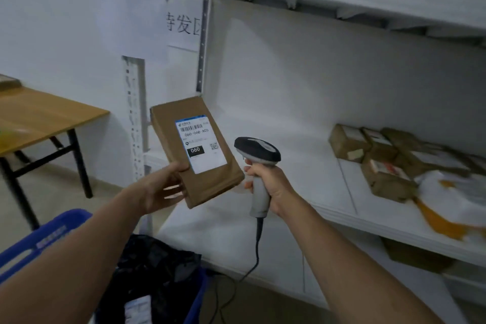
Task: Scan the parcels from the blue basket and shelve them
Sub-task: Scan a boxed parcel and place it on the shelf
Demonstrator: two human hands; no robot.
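Left grip (160, 188) holds a brown parcel (213, 183), its label (201, 143) reading "060-068-A05" and "060"; right grip (273, 182) clasps a corded scanner (258, 152).

Brown parcel (207, 179), label (201, 143) up, tilted at centre; scanner (259, 166) upright at its 3 o'clock; blue basket (39, 239) at 7 o'clock; shelved parcels (349, 142) at 3 o'clock

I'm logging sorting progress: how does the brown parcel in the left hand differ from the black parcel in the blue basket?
The brown parcel is flat, in smooth brown paper; the black parcel is in crumpled black plastic. The brown parcel is held up by the left hand, beside the scanner in the right hand; the black parcel lies in the blue basket. Both carry a white label.
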